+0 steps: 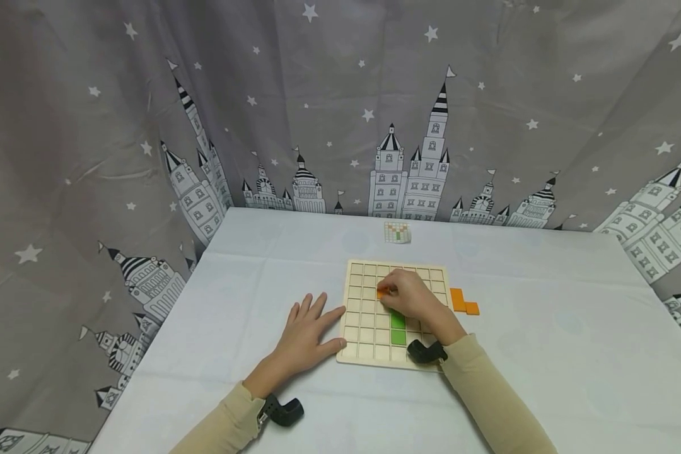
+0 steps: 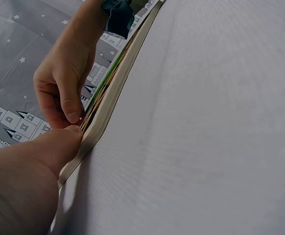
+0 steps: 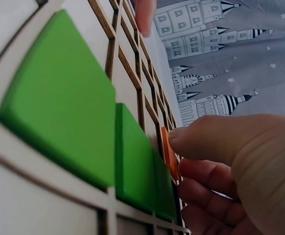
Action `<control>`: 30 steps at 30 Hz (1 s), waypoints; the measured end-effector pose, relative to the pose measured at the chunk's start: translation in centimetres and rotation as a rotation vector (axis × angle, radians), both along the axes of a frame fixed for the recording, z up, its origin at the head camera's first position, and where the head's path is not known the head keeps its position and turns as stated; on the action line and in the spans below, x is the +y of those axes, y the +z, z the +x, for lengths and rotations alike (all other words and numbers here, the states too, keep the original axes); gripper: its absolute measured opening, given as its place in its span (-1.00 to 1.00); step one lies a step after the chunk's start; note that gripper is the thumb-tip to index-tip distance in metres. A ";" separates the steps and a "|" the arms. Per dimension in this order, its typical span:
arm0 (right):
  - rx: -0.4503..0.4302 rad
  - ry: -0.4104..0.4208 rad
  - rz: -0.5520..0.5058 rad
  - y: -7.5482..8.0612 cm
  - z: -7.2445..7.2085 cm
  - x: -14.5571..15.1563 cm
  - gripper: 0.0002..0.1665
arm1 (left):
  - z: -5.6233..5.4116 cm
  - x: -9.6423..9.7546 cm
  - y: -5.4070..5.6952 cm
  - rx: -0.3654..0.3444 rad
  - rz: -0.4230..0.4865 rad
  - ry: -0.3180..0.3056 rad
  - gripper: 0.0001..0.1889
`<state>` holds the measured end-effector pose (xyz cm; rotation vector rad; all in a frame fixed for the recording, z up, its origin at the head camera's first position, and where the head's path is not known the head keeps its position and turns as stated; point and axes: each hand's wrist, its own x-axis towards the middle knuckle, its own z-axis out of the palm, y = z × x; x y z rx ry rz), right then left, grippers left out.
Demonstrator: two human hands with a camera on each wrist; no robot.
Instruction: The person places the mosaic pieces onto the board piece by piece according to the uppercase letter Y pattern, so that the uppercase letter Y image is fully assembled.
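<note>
A pale wooden grid board point(image 1: 366, 320) lies flat on the white-covered table. Green tiles point(image 1: 398, 320) sit in one column of its cells, and they loom large in the right wrist view. Over the board, my right hand point(image 1: 413, 296) pinches an orange tile point(image 3: 168, 149) between thumb and curled fingers, low against the grid just beyond the green ones. Whether that tile is fully seated cannot be told. My left hand point(image 1: 303, 340) rests with fingers spread on the cloth, thumb and forefinger touching the board's left edge.
Two orange pieces point(image 1: 457, 300) lie beside the board's right edge. Behind the board is a small printed card point(image 1: 397, 232) showing a grid with coloured squares. A grey curtain point(image 1: 340, 94) with castles and stars hangs along the table's back and left.
</note>
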<state>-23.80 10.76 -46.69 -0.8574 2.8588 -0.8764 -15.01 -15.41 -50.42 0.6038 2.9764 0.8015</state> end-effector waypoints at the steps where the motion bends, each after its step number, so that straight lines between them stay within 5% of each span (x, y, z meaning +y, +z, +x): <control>1: -0.007 -0.006 0.000 0.0 0.0 0.1 -0.74 | 0.0 0.0 0.0 0.006 0.002 -0.001 -0.32; 17: 0.104 -0.071 -0.031 0.5 1.0 4.1 -0.77 | 0.0 0.1 -0.2 0.037 -0.002 0.003 -0.33; 30: 0.060 -0.204 -0.001 0.6 2.2 8.3 -0.75 | 0.0 0.0 -0.1 0.020 -0.005 0.001 -0.32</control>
